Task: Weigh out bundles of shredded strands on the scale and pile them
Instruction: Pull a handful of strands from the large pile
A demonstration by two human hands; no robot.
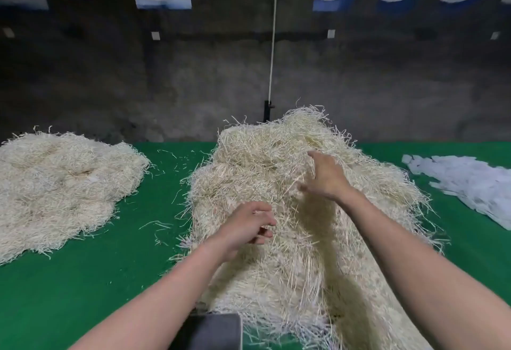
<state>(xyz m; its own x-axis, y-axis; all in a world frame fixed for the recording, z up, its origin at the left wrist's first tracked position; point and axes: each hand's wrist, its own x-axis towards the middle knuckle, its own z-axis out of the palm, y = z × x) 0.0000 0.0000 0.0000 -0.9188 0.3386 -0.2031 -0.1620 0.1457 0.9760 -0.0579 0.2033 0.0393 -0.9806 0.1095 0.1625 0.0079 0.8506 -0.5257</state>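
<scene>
A green table point(83, 280) fills the lower half of the view. The big heap of shredded strands point(262, 161), pale cream, sits at the centre and spills down toward 5 o'clock. A flatter pile of strands point(60, 184) lies at 9 o'clock, well apart from the heap, with stray strands on the cloth between them. At 3 o'clock a drift of white paper slips point(470, 181) lies near the heap's edge. At 6 o'clock a dark flat slab point(213, 331) pokes in at the frame's bottom, touching the heap's foot; I cannot tell what it is.

The right hand point(327, 177) reaches toward 12 o'clock over the heap's upper slope, fingers spread wide and straight, blurred, gripping nothing. The left hand point(247, 228) hangs over the heap's 7 o'clock flank, fingers loosely curled, thumb parted from them; whether the tips touch strands I cannot tell.
</scene>
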